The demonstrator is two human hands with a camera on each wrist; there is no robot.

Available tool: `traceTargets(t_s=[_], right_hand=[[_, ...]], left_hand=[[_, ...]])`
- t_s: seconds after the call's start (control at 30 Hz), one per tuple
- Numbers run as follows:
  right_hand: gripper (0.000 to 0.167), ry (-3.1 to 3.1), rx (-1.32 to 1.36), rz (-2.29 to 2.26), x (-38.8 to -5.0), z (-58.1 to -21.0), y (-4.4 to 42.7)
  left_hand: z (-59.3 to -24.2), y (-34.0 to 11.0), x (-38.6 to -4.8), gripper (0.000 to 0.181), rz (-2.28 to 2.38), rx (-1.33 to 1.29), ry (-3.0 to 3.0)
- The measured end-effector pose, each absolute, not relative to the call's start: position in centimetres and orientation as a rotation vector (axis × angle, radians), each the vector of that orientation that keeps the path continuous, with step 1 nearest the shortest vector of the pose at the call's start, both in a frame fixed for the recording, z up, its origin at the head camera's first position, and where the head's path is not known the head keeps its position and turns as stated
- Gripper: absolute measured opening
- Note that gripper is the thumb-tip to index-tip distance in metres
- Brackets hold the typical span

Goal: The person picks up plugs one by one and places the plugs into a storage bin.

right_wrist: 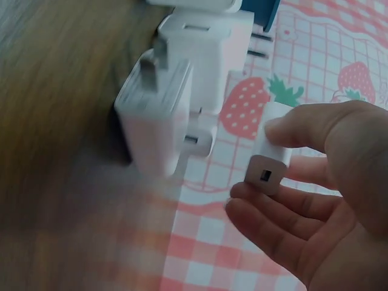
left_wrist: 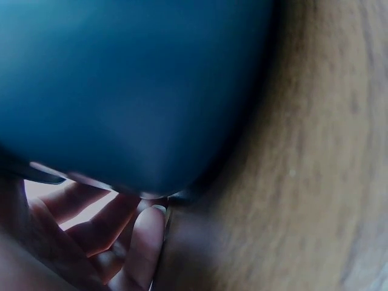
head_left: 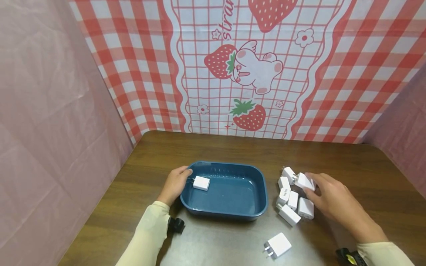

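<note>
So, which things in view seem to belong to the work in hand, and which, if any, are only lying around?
Likely part of the job:
white adapter, in the right hand
blue tray, gripped by the left hand
second adapter, inside the tray
loose adapters beside the tray

Apparently just surroundings:
wooden table
strawberry-print cloth
pink curtain

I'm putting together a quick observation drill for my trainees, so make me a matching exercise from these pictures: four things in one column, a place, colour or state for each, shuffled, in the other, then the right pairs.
Column one:
1. left hand
2. right hand
3. tray
4. table

Column two:
A. brown, with wood grain
B. pinching a white adapter
C. blue, with a single adapter inside
D. gripping something at its left end

Right pairs: 1-D; 2-B; 3-C; 4-A
</note>
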State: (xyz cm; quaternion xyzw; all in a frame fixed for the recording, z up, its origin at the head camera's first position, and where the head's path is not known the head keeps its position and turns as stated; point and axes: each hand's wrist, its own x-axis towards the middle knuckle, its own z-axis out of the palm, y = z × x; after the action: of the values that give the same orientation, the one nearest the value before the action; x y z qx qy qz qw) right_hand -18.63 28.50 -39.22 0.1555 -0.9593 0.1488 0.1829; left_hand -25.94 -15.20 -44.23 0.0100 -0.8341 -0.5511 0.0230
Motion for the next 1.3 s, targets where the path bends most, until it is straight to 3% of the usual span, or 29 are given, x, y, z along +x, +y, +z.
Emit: traceTargets(t_s=[0.6,1.3], right_hand=[[0.052,-2.621,0.6,0.512,-19.0,-36.8,22.8],[0.051,-2.74,0.689,0.637,-20.0,-36.5,16.5]], left_hand=[[-44.2,-15.4,-25.9,0.035,-1.679,0.042,-2.608],[-44.2,-15.3,-26.0,0.038,-1.679,0.05,-2.628]])
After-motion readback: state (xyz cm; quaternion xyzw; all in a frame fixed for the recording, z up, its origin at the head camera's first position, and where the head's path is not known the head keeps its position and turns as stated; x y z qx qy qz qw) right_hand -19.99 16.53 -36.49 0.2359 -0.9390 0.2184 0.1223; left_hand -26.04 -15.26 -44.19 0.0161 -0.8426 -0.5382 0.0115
